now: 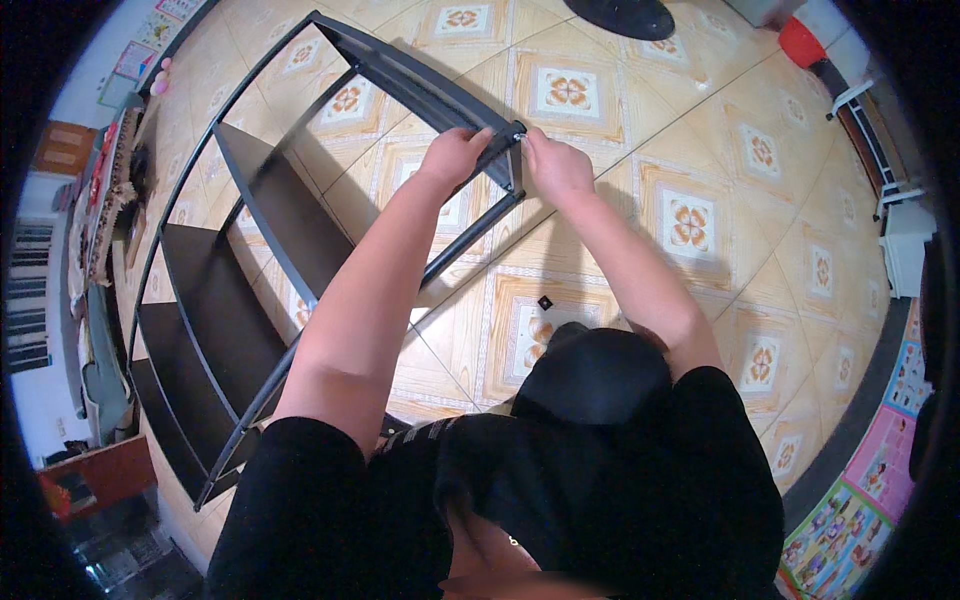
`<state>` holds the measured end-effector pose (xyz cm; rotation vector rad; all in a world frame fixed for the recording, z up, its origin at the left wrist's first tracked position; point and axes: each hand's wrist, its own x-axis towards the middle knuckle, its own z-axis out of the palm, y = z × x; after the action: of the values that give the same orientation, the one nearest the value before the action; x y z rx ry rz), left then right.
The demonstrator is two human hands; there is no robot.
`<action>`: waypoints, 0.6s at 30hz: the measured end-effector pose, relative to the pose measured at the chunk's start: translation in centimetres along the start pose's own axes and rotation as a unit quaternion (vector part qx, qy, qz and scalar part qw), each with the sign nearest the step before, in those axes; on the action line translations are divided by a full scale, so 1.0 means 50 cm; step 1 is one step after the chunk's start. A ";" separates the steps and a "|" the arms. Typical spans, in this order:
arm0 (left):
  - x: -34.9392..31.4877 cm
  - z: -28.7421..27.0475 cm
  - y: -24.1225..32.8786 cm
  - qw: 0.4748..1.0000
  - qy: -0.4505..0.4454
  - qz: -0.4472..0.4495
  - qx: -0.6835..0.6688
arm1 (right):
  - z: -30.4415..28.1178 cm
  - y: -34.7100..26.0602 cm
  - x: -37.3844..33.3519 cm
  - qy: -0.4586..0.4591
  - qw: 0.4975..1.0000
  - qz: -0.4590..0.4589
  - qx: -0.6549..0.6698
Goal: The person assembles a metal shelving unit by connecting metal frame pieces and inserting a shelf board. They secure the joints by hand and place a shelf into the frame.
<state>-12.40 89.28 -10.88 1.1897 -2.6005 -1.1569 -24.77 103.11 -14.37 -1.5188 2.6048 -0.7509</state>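
A black shelf rack (300, 215) with several dark boards between tubular rails lies on its side across the tiled floor, left of centre. My left hand (455, 158) is closed round the rack's frame near its far right corner, thumb along the top. At that same corner, my right hand (558, 168) is pinched close against the tube end. A small shiny bit shows by its fingertips, too small to name. On the floor nearer to me rests a small black square piece (545, 302).
A dark round object (625, 15) is on the floor at the far edge. Far right are a red basin (802, 42) and a white-legged rack (850, 100). Colourful posters (850, 525) line the lower right edge. Household items (110, 200) stand along the left wall.
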 end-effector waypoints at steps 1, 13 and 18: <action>0.013 0.006 0.018 1.000 -0.017 -0.010 0.005 | 0.007 0.002 0.003 -0.008 1.000 0.002 -0.002; 0.089 0.028 -0.036 0.939 -0.156 -0.074 -0.296 | -0.002 -0.037 0.024 -0.050 0.998 0.018 -0.042; 0.102 0.046 -0.049 0.948 -0.139 -0.038 -0.285 | 0.001 -0.053 0.053 -0.142 0.963 0.170 0.151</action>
<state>-15.22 86.25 -15.35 1.0540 -2.1314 -2.0356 -24.00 99.82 -12.75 -0.9798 2.3173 -0.7814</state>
